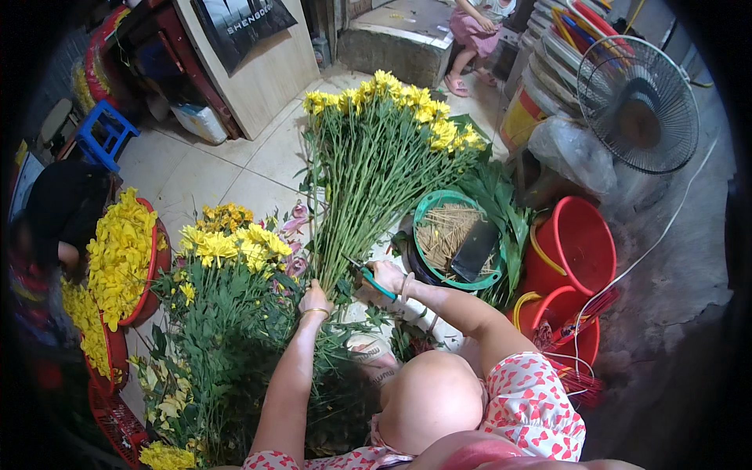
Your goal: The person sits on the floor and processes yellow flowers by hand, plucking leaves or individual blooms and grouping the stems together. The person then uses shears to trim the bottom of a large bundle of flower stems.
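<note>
A large bunch of yellow chrysanthemums [376, 153] lies on the tiled floor in front of me, blooms away from me and stems toward me. My left hand [315, 298] is closed around the lower stem ends. Just to the right, my right hand [388, 275] grips teal-handled cutting shears [379, 284], their tips close beside the stems. Whether the blades are apart is too small to tell. A second heap of yellow chrysanthemums [235, 247] with leafy stems lies left of my left arm. Cut leaves and bits of stem are scattered around my foot.
A green basket [499, 273] of short sticks holds a black phone [473, 249]. Red buckets [573, 247] and a fan [638, 106] stand right. Left are a red basin [163, 258] of yellow petals, a person [64, 217] and a blue stool [106, 135]. A child [474, 44] stands beyond.
</note>
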`<state>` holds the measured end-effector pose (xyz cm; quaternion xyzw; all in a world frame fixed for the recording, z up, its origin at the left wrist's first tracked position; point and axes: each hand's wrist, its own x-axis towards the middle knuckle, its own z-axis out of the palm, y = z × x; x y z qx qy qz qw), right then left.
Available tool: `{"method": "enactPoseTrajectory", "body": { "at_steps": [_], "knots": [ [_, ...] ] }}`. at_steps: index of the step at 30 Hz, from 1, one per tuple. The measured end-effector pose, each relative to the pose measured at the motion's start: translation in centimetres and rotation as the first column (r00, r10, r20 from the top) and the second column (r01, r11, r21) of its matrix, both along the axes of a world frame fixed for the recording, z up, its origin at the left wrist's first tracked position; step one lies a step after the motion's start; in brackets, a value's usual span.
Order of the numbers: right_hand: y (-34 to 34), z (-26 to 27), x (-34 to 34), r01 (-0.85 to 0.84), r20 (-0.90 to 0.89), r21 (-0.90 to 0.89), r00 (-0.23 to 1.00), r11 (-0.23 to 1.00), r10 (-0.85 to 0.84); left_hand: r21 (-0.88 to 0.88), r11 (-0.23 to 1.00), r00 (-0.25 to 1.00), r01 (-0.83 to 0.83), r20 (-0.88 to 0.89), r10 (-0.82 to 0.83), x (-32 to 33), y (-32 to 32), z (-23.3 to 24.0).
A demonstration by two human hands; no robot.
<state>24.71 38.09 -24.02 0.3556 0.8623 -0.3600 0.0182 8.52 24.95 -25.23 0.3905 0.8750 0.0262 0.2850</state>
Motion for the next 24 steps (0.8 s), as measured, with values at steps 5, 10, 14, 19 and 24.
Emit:
{"method": "enactPoseTrajectory", "body": {
  "at_steps": [5, 10, 14, 19, 24],
  "knots": [
    [0.7, -1.1, 0.5, -0.005, 0.042, 0.113, 0.999, 0.994, 0.001, 0.03, 1.0, 1.0, -0.003, 0.001, 0.003, 0.4, 0.3, -0.1],
    [0.9, -2.0, 0.3, -0.015, -0.096, -0.404, 0.995, 0.915, -0.026, 0.033, 0.999, 1.0, -0.008, -0.012, 0.009, 0.0, 0.0, -0.4],
    [0.1, 0.2, -0.2, 0.013, -0.093, -0.807, 0.984, 0.591, -0.149, 0.033, 0.999, 1.0, -0.019, -0.006, 0.02, 0.0, -0.1, 0.0],
    [0.5, 2.5, -1.8, -0.082, -0.267, -0.514, 0.961, 0.854, -0.069, -0.028, 0.998, 0.997, -0.061, 0.044, 0.062, 0.0, 0.0, -0.6],
    [1.9, -4.1, -1.7, -0.004, -0.123, -0.158, 0.992, 0.987, -0.016, 0.007, 1.0, 1.0, -0.022, 0.005, 0.022, 0.7, 0.3, -1.2]
  ]
}}
